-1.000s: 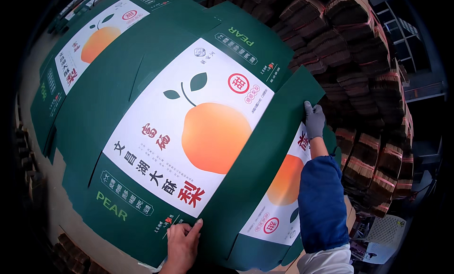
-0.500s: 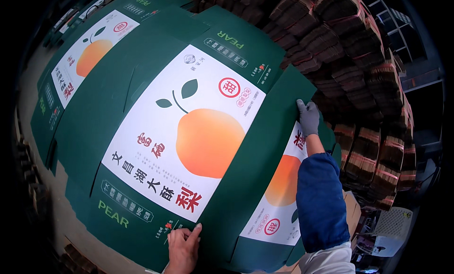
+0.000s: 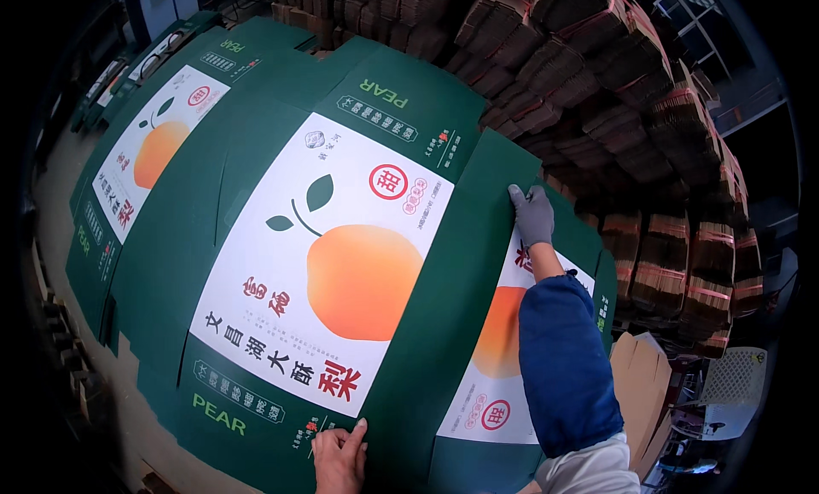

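Observation:
A large flat green cardboard box blank (image 3: 426, 264), printed with white panels and an orange pear, spreads out in front of me. My left hand (image 3: 339, 458), bare, rests on its near part by the lower corner of the big white panel, thumb stretched out and fingers bent on the surface. Farther right, my right hand (image 3: 533, 217) in a grey glove presses on the board beside a long crease, its thumb and forefinger apart. Below it, my blue-sleeved forearm covers part of the right-hand printed panel (image 3: 490, 400).
Another printed green panel (image 3: 145, 153) lies at the left. Bundled stacks of brown cardboard (image 3: 597, 93) rise behind and to the right, tied with pink bands. Plain brown cardboard (image 3: 640, 383) and a pale perforated plastic seat or crate (image 3: 734, 379) are at the lower right.
The near printed panel and my right hand sit farther left in the picture, and more of the right side shows. Both hands keep about the same places on the board.

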A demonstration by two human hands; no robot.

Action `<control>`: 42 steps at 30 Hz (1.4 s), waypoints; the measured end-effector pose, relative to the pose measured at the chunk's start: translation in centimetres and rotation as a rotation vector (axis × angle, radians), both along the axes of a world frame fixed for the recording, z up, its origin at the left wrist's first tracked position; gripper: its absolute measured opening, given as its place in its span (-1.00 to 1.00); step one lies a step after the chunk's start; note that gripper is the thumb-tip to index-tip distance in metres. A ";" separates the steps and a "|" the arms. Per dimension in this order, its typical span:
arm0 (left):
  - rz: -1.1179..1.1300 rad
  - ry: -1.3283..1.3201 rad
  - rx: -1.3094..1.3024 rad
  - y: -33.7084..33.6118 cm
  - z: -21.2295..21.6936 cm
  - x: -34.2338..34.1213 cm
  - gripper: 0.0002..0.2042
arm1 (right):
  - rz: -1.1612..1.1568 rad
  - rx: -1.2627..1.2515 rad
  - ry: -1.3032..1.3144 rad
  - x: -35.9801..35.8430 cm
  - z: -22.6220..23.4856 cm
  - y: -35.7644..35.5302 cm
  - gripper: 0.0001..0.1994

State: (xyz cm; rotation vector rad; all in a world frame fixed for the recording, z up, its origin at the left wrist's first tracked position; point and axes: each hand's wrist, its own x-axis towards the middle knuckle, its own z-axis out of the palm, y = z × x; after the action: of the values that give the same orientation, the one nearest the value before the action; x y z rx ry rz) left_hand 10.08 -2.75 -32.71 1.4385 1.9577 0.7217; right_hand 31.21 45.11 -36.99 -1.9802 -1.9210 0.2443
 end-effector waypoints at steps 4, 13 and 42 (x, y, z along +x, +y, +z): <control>-0.011 0.030 0.009 0.1 0.2 0.2 -0.59 | -0.014 -0.050 0.027 -0.9 0.5 -0.1 -0.49; -0.025 0.071 -0.015 -0.2 -0.1 0.5 -0.57 | -0.035 0.024 -0.125 -1.5 -1.0 -0.4 -0.52; 0.004 -0.060 -0.119 -1.6 -3.7 0.2 -0.52 | 0.898 0.168 -0.279 -14.3 -2.4 -1.8 -0.34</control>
State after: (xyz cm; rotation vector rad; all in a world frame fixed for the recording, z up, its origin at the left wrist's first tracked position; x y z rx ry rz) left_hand 10.28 -4.31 -36.44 1.3275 1.9251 0.6315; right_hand 16.91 43.27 -39.41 -0.9685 -2.7939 0.0226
